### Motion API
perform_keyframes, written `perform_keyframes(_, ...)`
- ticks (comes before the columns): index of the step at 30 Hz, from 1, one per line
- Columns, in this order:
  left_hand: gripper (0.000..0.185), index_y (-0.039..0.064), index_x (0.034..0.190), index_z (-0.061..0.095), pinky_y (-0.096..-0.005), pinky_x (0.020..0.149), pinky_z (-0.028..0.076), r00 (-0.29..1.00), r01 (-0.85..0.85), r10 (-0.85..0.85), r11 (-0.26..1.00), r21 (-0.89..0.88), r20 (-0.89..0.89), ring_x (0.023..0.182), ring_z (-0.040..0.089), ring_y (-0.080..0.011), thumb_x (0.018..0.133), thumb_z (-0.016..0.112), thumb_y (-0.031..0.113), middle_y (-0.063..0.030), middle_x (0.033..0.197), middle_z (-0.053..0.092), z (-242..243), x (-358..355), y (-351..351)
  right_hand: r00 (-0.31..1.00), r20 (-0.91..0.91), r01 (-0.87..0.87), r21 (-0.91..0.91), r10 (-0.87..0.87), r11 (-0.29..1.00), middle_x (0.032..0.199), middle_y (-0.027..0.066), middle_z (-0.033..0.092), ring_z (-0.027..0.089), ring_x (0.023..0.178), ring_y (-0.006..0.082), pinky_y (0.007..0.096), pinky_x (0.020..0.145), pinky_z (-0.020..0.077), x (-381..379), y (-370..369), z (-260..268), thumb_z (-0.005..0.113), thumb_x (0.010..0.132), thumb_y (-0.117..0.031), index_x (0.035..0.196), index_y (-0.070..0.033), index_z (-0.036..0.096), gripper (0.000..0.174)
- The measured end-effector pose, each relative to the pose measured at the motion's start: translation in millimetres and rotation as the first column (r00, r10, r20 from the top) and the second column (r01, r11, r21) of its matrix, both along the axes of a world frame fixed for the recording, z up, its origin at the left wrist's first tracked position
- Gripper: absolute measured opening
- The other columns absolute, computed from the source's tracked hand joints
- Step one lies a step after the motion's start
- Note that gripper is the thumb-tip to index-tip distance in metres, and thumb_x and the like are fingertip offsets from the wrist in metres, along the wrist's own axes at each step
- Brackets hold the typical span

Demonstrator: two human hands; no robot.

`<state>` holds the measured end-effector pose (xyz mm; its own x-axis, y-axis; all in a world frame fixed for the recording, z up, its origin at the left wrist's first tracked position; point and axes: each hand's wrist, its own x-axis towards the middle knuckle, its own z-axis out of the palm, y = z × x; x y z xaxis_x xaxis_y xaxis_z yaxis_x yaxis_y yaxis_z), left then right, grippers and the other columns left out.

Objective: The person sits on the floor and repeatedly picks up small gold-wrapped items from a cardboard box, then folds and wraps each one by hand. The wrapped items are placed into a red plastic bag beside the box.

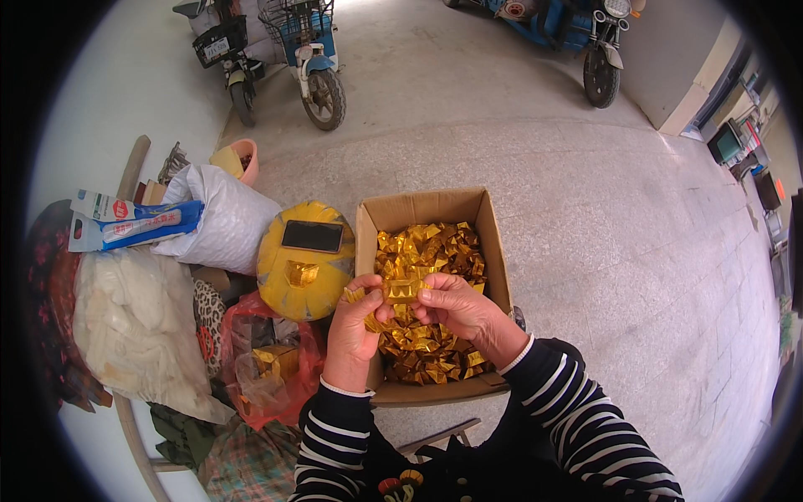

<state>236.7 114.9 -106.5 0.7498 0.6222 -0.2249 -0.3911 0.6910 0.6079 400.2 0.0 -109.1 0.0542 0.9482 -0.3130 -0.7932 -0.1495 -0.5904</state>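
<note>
Between my two hands, above an open cardboard box [433, 395], is a folded piece of gold foil paper [403, 290]. My left hand [361, 314] pinches its left end and also has more gold foil paper [374, 323] tucked in the fingers. My right hand [453, 304] grips the right end between thumb and fingers. Many folded gold paper pieces [433, 357], shaped like ingots, fill the box below. Left of the box, a round yellow seat [270, 270] bears a dark smartphone [312, 236] and one gold paper piece [302, 274].
A red plastic bag [295, 395] with gold paper inside sits left of my left arm. Beyond it are a white woven sack [219, 216], a blue-and-white packet [144, 226] and a cream plastic-wrapped bundle [135, 320]. Electric scooters [320, 88] and a blue three-wheeler [564, 31] stand further off.
</note>
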Motion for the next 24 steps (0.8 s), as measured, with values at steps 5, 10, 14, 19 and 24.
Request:
perform_keyframes(5, 0.024, 0.006, 0.103, 0.061, -0.0278, 0.062, 0.046, 0.995, 0.009, -0.006, 1.000, -0.027, 0.100, 0.060, 0.053, -0.0127, 0.082, 0.070, 0.004, -0.0061, 0.084, 0.062, 1.4, -1.5, 2.0, 0.999, 0.006, 0.041, 0.057, -0.041, 0.998, 0.079, 0.0004, 0.065, 0.063, 0.069, 0.0108, 0.0245, 0.066, 0.0520, 1.8, -0.2, 3.4, 0.069, 0.087, -0.022, 0.082, -0.011, 0.063, 0.014)
perform_keyframes(10, 0.019, 0.006, 0.102, 0.062, -0.0302, 0.063, 0.048, 0.999, 0.022, -0.024, 0.999, 0.040, 0.039, 0.059, 0.054, -0.0118, 0.084, 0.068, 0.006, -0.0053, 0.079, 0.063, 0.2, -3.5, 3.4, 0.999, 0.044, 0.022, 0.044, -0.024, 0.999, 0.078, -0.0006, 0.064, 0.062, 0.068, 0.0109, 0.0241, 0.065, 0.0516, -0.8, 0.9, 0.5, 0.067, 0.089, -0.023, 0.082, -0.010, 0.062, 0.015)
perform_keyframes(14, 0.019, 0.006, 0.103, 0.062, -0.0290, 0.062, 0.048, 1.000, 0.021, -0.023, 0.997, 0.079, 0.014, 0.060, 0.055, -0.0116, 0.084, 0.068, 0.008, -0.0060, 0.083, 0.064, 0.2, -2.9, 2.8, 0.999, 0.048, 0.021, 0.065, -0.024, 0.998, 0.079, -0.0001, 0.063, 0.061, 0.067, 0.0103, 0.0243, 0.063, 0.0511, -2.5, 0.9, -2.3, 0.065, 0.091, -0.022, 0.085, -0.009, 0.063, 0.014)
perform_keyframes(19, 0.022, 0.004, 0.108, 0.061, -0.0303, 0.064, 0.050, 0.989, -0.053, 0.062, 0.996, 0.069, -0.136, 0.067, 0.057, -0.0134, 0.088, 0.062, 0.013, -0.0103, 0.098, 0.065, 1.3, -0.2, 3.9, 0.950, 0.245, 0.185, 0.059, -0.194, 0.981, 0.079, -0.0002, 0.063, 0.059, 0.067, 0.0091, 0.0240, 0.061, 0.0488, 19.8, -1.2, 5.8, 0.064, 0.092, -0.020, 0.088, -0.009, 0.063, 0.012)
perform_keyframes(24, 0.022, 0.001, 0.109, 0.060, -0.0356, 0.071, 0.054, 0.992, -0.089, 0.073, 0.985, -0.150, -0.106, 0.077, 0.060, -0.0183, 0.089, 0.056, 0.010, -0.0133, 0.106, 0.064, -0.6, -0.2, 9.1, 0.855, 0.151, 0.517, -0.179, -0.496, 0.837, 0.081, -0.0035, 0.059, 0.053, 0.072, 0.0067, 0.0185, 0.062, 0.0399, 27.7, 2.4, 7.7, 0.064, 0.090, -0.023, 0.091, -0.011, 0.062, 0.012)
